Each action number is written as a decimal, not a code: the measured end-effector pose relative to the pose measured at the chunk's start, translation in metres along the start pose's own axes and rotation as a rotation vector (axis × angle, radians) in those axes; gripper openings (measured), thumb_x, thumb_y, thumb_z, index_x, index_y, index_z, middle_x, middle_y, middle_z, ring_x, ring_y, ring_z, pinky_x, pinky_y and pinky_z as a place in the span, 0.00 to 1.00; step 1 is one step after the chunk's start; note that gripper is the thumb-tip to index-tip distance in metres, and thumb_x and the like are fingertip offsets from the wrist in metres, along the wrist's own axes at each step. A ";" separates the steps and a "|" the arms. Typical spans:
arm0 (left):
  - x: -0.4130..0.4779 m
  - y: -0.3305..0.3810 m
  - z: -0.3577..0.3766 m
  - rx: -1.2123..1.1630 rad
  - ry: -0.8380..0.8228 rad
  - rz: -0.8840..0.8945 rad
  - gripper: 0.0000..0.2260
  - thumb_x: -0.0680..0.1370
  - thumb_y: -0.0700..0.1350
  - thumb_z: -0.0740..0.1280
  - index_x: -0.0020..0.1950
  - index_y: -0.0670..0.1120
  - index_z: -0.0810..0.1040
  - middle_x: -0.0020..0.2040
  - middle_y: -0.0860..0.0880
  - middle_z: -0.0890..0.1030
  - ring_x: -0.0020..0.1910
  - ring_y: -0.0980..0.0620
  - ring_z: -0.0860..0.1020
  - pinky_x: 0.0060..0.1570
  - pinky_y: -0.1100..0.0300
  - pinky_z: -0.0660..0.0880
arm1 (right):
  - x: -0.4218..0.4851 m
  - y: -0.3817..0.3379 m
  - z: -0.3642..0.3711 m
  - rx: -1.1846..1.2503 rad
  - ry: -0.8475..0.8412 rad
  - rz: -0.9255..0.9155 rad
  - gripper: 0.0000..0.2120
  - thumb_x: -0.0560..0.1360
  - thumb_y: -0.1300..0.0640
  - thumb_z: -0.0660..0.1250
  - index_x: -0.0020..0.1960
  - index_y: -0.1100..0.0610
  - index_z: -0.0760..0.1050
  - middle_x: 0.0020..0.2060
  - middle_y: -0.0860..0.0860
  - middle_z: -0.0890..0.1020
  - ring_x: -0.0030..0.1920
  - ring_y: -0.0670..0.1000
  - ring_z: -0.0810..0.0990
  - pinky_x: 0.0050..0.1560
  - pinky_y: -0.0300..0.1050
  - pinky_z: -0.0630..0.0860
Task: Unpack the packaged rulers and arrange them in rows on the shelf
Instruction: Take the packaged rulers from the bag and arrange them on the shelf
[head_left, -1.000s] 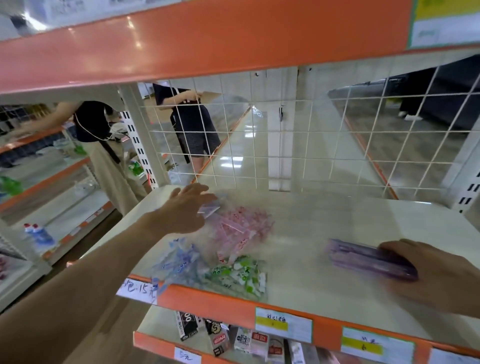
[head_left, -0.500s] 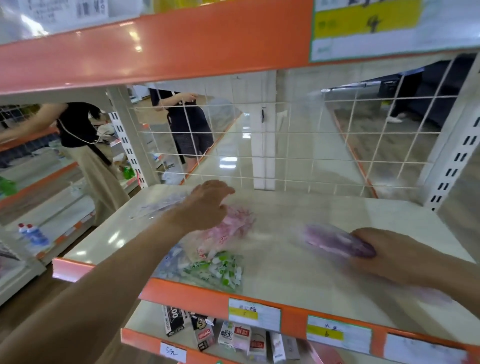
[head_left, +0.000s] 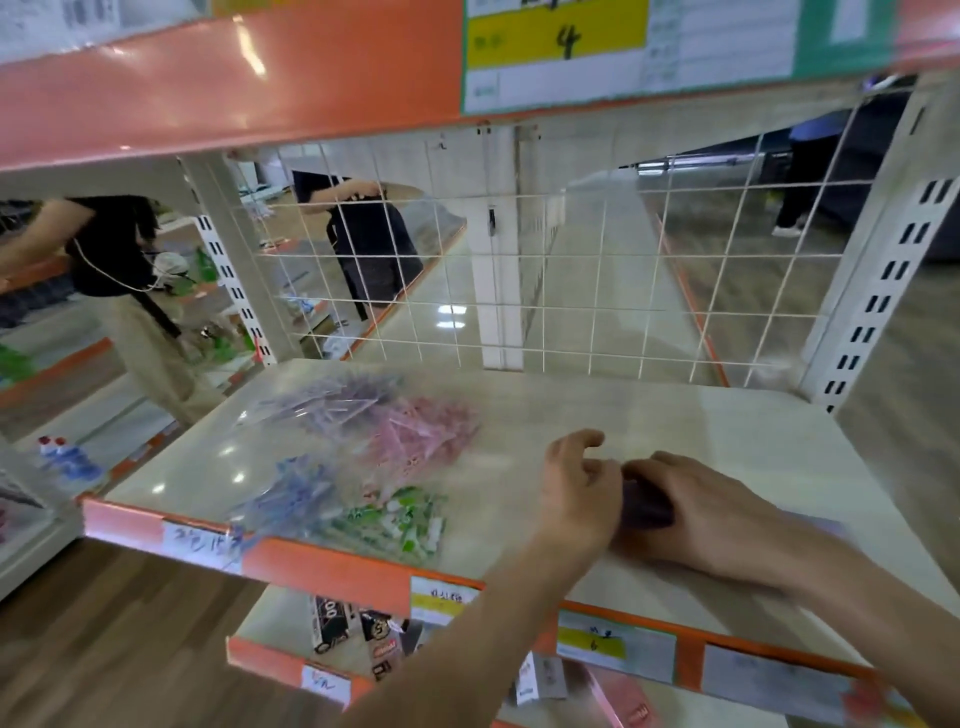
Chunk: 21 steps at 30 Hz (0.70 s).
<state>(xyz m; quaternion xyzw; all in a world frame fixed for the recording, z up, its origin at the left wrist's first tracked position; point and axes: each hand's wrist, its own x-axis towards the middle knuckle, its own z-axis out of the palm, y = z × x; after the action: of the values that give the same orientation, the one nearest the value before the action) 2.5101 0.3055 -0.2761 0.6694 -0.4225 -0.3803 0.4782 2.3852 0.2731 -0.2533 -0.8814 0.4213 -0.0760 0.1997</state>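
Half a second ago the left hand (head_left: 576, 499) lay on the bags far over at 9 o'clock. It has since crossed the white shelf board (head_left: 701, 431) and now sits just beside the right hand (head_left: 696, 514), which has drawn in toward the middle. The dark purple pack of rulers (head_left: 647, 506), earlier sticking out ahead of the right hand, is now mostly covered and shows only as a dark strip between the two hands, lying on the board near its front edge.

The right fingers (head_left: 649, 470) curl over the pack and hold it. The left fingers (head_left: 582, 441) are loosely bent at its 9 o'clock end, but blur hides whether they grip it.

Four clear plastic bags lie at 9 o'clock of the hands, edges overlapping, each filled with small wrapped pieces of one colour:
- the bag of purple pieces (head_left: 332, 402) at 11 o'clock of the cluster
- the bag of pink pieces (head_left: 421, 434) at 1 o'clock
- the bag of blue pieces (head_left: 291, 499) at 7 o'clock
- the bag of green pieces (head_left: 395, 525) at 5 o'clock

The pieces are too blurred to count.

Behind the white wire grid (head_left: 571, 291) at 12 o'clock, two people stand.
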 end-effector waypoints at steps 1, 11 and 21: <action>0.001 -0.001 -0.002 -0.056 0.014 -0.002 0.14 0.78 0.40 0.61 0.62 0.51 0.73 0.59 0.44 0.76 0.49 0.49 0.78 0.48 0.57 0.78 | -0.001 -0.001 -0.001 0.000 0.003 0.005 0.16 0.68 0.39 0.68 0.51 0.43 0.70 0.43 0.42 0.75 0.45 0.43 0.74 0.44 0.39 0.70; -0.005 0.025 -0.060 -0.510 -0.072 0.091 0.23 0.62 0.55 0.69 0.57 0.55 0.76 0.58 0.50 0.79 0.61 0.52 0.76 0.64 0.55 0.69 | 0.001 -0.032 -0.036 0.358 0.281 -0.074 0.15 0.65 0.50 0.75 0.47 0.45 0.73 0.41 0.46 0.81 0.40 0.40 0.79 0.40 0.32 0.74; -0.010 0.009 -0.047 -0.205 -0.449 0.290 0.29 0.71 0.25 0.69 0.70 0.39 0.65 0.63 0.47 0.77 0.61 0.60 0.76 0.62 0.62 0.72 | 0.010 -0.062 -0.011 0.914 0.481 -0.167 0.12 0.70 0.70 0.71 0.38 0.53 0.81 0.31 0.47 0.84 0.32 0.41 0.81 0.34 0.29 0.75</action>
<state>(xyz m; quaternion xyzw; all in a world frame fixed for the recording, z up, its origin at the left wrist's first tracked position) 2.5477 0.3285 -0.2541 0.4492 -0.5684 -0.4874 0.4874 2.4331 0.2972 -0.2182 -0.6924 0.3074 -0.4680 0.4550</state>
